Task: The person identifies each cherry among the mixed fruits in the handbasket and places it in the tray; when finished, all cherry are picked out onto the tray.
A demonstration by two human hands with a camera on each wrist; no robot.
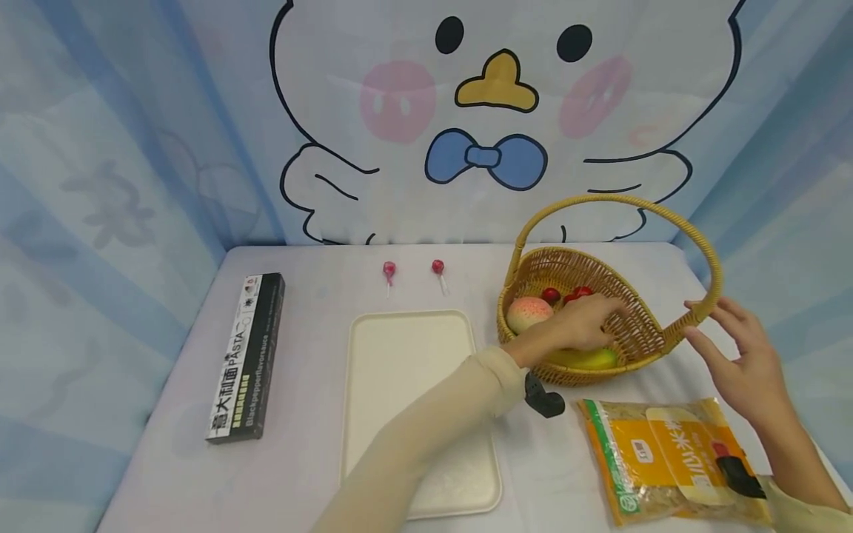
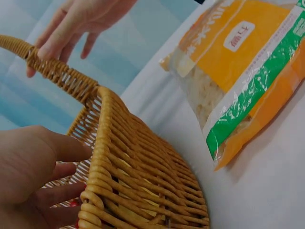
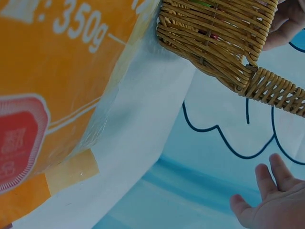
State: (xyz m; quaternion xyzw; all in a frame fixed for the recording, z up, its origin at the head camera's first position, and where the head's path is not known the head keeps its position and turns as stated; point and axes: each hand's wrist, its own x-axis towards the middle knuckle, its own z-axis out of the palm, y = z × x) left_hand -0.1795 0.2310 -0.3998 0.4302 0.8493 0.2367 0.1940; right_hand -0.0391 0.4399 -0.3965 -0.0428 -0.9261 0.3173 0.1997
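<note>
A wicker basket (image 1: pixel 649 326) with a tall arched handle holds a peach (image 1: pixel 529 314), red cherries (image 1: pixel 550 295) and a yellow-green fruit (image 1: pixel 593 360). My left hand (image 1: pixel 586 323) reaches over the near rim into the basket, above the fruit. In the left wrist view its fingers (image 2: pixel 62 193) extend loosely inside the wall, gripping nothing visible. Beside the right base of the handle is my right hand (image 1: pixel 749 363), thumb and fingers spread around it without closing. The right wrist view shows those fingers (image 3: pixel 281 174) apart from the wicker.
An orange grain bag (image 1: pixel 673 459) lies in front of the basket, under my right forearm. My left sleeve crosses a cream tray (image 1: pixel 406 333). Two lollipops (image 1: pixel 389 269) lie behind the tray. A black-and-white pasta box (image 1: pixel 246 359) is at the left, and a curtain (image 1: pixel 400 200) hangs behind the table.
</note>
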